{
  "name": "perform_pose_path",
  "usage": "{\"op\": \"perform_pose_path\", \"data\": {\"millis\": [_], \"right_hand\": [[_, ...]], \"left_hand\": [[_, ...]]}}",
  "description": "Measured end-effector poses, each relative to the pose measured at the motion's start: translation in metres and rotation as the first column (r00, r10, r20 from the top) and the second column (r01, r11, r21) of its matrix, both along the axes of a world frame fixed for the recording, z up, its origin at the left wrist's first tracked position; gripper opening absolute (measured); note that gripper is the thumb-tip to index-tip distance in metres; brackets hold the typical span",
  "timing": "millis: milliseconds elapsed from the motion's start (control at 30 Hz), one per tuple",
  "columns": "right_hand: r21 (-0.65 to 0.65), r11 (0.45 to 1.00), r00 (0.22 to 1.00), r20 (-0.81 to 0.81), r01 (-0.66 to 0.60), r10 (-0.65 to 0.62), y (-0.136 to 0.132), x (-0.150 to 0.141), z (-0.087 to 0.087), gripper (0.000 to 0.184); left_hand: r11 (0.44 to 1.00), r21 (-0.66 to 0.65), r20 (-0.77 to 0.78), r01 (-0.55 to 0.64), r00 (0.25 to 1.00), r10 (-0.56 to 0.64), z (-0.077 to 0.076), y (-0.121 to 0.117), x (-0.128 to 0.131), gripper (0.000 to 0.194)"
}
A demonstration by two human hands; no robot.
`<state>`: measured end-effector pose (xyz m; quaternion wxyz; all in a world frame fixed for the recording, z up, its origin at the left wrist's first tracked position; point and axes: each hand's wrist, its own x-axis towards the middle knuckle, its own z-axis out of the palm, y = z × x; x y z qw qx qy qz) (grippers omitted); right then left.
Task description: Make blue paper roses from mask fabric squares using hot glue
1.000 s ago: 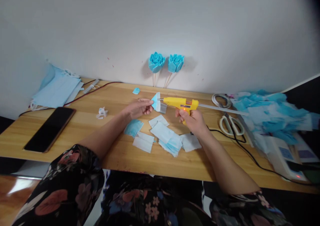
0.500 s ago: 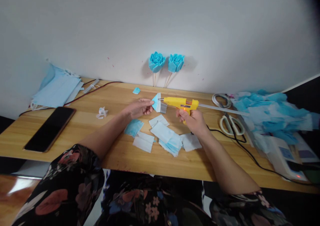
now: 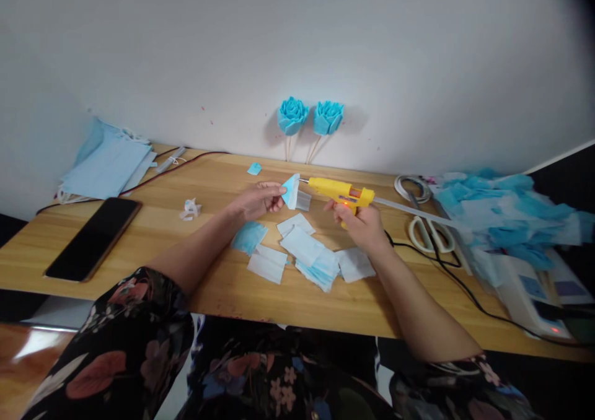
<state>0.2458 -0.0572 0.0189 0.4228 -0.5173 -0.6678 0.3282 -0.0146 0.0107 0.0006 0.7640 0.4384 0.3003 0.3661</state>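
Between the thumb and fingers of my left hand (image 3: 263, 201) is a folded blue-and-white fabric piece (image 3: 291, 192), its pointed side toward the hand. My right hand (image 3: 360, 223) grips the handle of a yellow hot glue gun (image 3: 332, 189), with a long clear glue stick (image 3: 409, 212) sticking out of its back. The gun's metal nozzle is at the upper right edge of the folded piece; whether they touch I cannot tell. Below both hands lie several cut fabric squares (image 3: 302, 246), and one blue square (image 3: 250, 237) sits just under my left hand.
Two blue fabric roses (image 3: 292, 116) on sticks lean against the wall. Face masks (image 3: 106, 163) and a phone (image 3: 93, 239) are on the left. To the right are scissors (image 3: 431, 233), a wire coil (image 3: 413, 188), a blue fabric heap (image 3: 506, 212) and a black cord (image 3: 469, 291).
The glue gun has shifted slightly right and tilted, its nozzle drawn from the middle of the folded piece to its upper right edge. My left hand stays nearly still.
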Motion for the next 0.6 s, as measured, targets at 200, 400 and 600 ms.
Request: {"op": "perform_pose_path", "data": {"millis": [200,400,600], "right_hand": [[-0.024,1.0,0.998,-0.052,-0.018,0.017,0.0013,0.0014,-0.0025,0.044],[-0.063,0.998,0.999,-0.019,-0.031,0.03,0.0005,0.0012,-0.0016,0.047],[-0.069,0.998,1.0,0.016,-0.004,0.005,-0.001,-0.003,0.0037,0.047]], "left_hand": [[0.996,0.012,0.051,-0.091,0.995,0.09,-0.0031,0.0039,-0.0008,0.036],[0.993,0.001,0.032,-0.115,0.993,0.115,-0.002,0.0042,0.0005,0.034],[0.993,0.003,0.034,-0.116,0.993,0.116,-0.0007,0.0034,0.0009,0.036]]}}
